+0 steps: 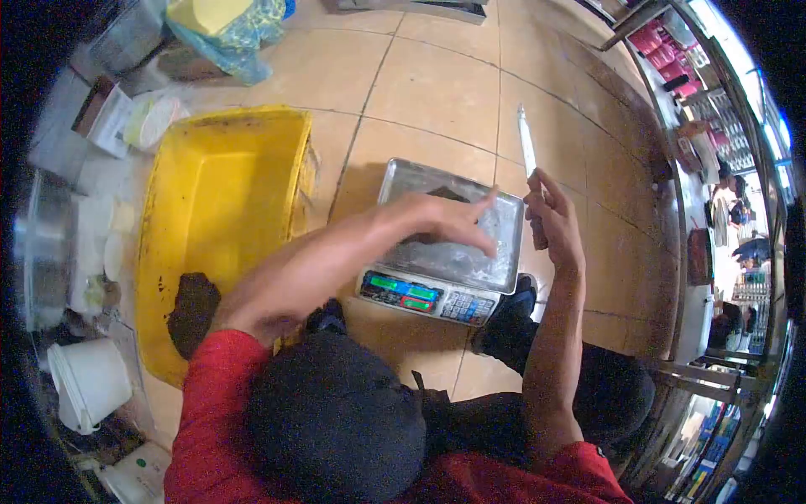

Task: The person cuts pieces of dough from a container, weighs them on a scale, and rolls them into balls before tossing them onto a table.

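Observation:
My left hand [457, 220] reaches over the metal tray of a digital scale, its fingers spread and nothing seen in them. Partly hidden behind it, a dark brown lump [447, 194] lies on the tray [470, 262]. Below the tray, the scale's panel [426, 297] shows lit green displays and a keypad. To the right of the tray, my right hand [554, 220] is closed round the handle of a knife [526, 141], the long blade pointing up and away. A yellow tub [239, 181] stands at the left with a dark brown mass [195, 312] in its near end.
Left of the tub are a white bucket [91, 383] and several other containers. A blue plastic bag [243, 46] with something yellow sits at the far left. Shelving and a bench [672, 160] run along the right. My knees and feet flank the scale on the tiled floor [437, 76].

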Available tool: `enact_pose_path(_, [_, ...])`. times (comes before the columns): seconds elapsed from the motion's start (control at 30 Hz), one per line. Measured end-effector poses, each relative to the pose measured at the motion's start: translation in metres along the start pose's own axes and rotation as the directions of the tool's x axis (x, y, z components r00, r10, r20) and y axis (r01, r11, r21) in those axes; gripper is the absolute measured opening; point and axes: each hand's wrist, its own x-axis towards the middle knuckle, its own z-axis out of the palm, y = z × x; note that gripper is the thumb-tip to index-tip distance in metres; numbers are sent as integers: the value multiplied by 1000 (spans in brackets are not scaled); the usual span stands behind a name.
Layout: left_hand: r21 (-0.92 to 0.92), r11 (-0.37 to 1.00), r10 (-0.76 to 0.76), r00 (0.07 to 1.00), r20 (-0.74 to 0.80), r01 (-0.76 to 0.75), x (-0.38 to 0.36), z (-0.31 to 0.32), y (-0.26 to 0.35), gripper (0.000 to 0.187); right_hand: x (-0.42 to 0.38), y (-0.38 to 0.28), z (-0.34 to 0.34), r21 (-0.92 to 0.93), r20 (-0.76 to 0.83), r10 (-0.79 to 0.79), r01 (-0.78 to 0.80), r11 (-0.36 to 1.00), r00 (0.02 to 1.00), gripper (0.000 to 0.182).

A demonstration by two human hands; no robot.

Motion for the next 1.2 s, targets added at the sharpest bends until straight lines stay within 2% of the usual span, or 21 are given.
enact_pose_path(0.03, [33,999,-23,999,39,22,-2,0,19,102,0,0,-5,-14,5,17,-17,1000,1000,45])
enact_pose_path(0.1, [26,985,170,942,-288,-170,-8,-27,28,107,-5,0,-8,-31,5,79,-79,996,997,48])
enact_pose_path(0.17, [-215,847,253,724,-642,-487,-3,-55,6,93,-7,4,-7,-83,1,65,-65,994,998,49])
enact_pose_path(0.23, [-255,905,88,738,-669,-340,-35,-80,5,80,-10,4,-1,-176,10,86,-83,981,996,51])
enact_pose_path(0.33, [-14,1000,4,745,-667,-18,-55,-78,-28,73,-1,32,10,-154,39,-77,82,985,996,47])
enact_pose_path(0.4, [97,985,-46,766,-641,141,-55,-56,-60,72,8,49,14,-288,39,-152,157,945,988,46])
enact_pose_path(0.43, [173,974,-6,779,-627,148,-49,-45,-79,71,7,59,15,-357,44,-191,194,914,981,46])
enact_pose_path(0.53, [355,923,82,830,-551,145,-25,-10,-115,69,-9,27,9,-610,236,-58,194,768,970,40])
enact_pose_path(0.6, [433,890,82,883,-462,144,-12,14,-108,66,-8,41,2,-672,234,-18,176,719,972,31])
enact_pose_path(0.7, [501,865,224,880,-419,18,10,50,-113,61,-10,56,-14,-720,294,1,221,658,956,25])
enact_pose_path(0.8, [419,896,-50,970,-238,149,15,55,-86,58,-13,55,-22,-740,346,53,238,629,937,26])
enact_pose_path(0.83, [411,904,13,952,-307,120,21,61,-100,50,-14,51,-24,-747,357,75,236,622,931,27])
enact_pose_path(0.93, [355,933,167,938,-303,-51,34,53,-123,36,-11,56,-22,-742,306,186,112,661,934,29])
enact_pose_path(1.03, [299,954,125,946,-298,-31,20,35,-94,24,-6,64,-5,-682,364,91,199,703,927,27])
enact_pose_path(1.07, [193,981,59,940,-336,7,21,33,-94,25,-3,70,2,-654,372,54,221,723,927,26])
enact_pose_path(1.13, [-31,997,-74,921,-383,68,25,33,-93,27,1,79,13,-647,258,-70,226,729,964,31])
enact_pose_path(1.2, [-134,984,15,792,-611,-122,34,48,-79,30,0,84,17,-607,75,-170,181,774,983,29])
